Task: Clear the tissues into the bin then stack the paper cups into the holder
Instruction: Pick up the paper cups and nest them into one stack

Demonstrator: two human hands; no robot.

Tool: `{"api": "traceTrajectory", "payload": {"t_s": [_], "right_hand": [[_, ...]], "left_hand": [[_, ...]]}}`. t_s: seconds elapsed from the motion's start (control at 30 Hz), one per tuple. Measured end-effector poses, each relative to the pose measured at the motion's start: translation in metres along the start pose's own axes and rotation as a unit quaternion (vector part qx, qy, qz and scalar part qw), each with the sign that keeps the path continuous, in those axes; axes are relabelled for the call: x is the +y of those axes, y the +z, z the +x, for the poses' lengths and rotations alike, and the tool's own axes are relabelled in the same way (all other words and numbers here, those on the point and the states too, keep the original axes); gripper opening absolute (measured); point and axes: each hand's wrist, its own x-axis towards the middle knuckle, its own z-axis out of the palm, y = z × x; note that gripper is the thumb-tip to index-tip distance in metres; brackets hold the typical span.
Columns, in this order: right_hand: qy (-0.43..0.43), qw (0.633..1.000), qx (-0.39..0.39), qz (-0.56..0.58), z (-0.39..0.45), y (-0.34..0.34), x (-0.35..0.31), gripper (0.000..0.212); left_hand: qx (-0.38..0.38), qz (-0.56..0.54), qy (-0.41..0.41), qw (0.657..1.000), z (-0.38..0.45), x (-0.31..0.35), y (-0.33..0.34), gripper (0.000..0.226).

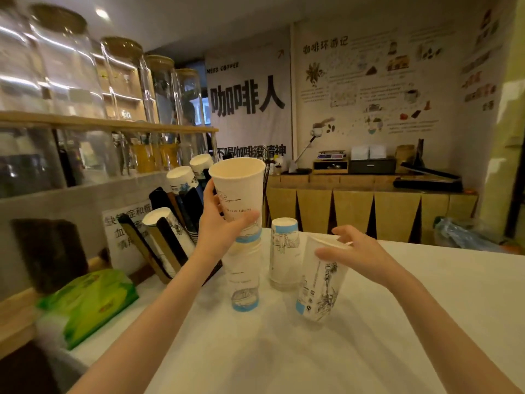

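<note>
My left hand [220, 223] grips an upright white paper cup [240, 191] held above the table, its base over an upside-down cup [244, 280] standing on the white table [397, 322]. My right hand [358, 251] holds a second upright cup [322, 282] by its rim, tilted a little, its base near the table. Between the two stands another upside-down cup [284, 251]. The slanted cup holder [167, 231] with several cup stacks in dark slots sits at the left, against the counter.
A green tissue pack [91, 302] lies at the table's left edge. Glass jars [71, 66] line a wooden shelf above the holder. A wooden counter [369, 206] with a scale and boxes runs along the back wall. A blue plastic bag [466, 231] sits at far right.
</note>
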Motion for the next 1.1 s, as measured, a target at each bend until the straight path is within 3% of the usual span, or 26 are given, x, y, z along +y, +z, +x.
{"api": "traceTrajectory", "payload": {"t_s": [0.13,0.3,0.6,0.83,1.1], "right_hand": [[-0.027,1.000,0.006,0.008,-0.003,0.006,-0.007,0.075],[-0.062,0.997,0.037,0.032,-0.007,0.007,-0.013,0.076],[-0.122,0.985,0.116,0.050,-0.009,0.010,-0.028,0.078],[-0.211,0.949,0.197,0.129,0.001,0.012,-0.073,0.075],[-0.253,0.950,0.146,0.107,0.033,0.049,-0.119,0.079]], "left_hand": [[-0.005,0.046,-0.009,0.999,-0.001,-0.022,-0.005,0.091],[-0.031,0.063,-0.075,0.995,-0.008,-0.049,-0.010,0.103],[-0.053,0.025,-0.102,0.993,-0.024,-0.078,-0.010,0.100],[-0.045,-0.013,-0.138,0.989,-0.039,-0.099,0.011,0.091],[-0.072,0.005,-0.161,0.984,-0.046,-0.114,0.012,0.081]]}}
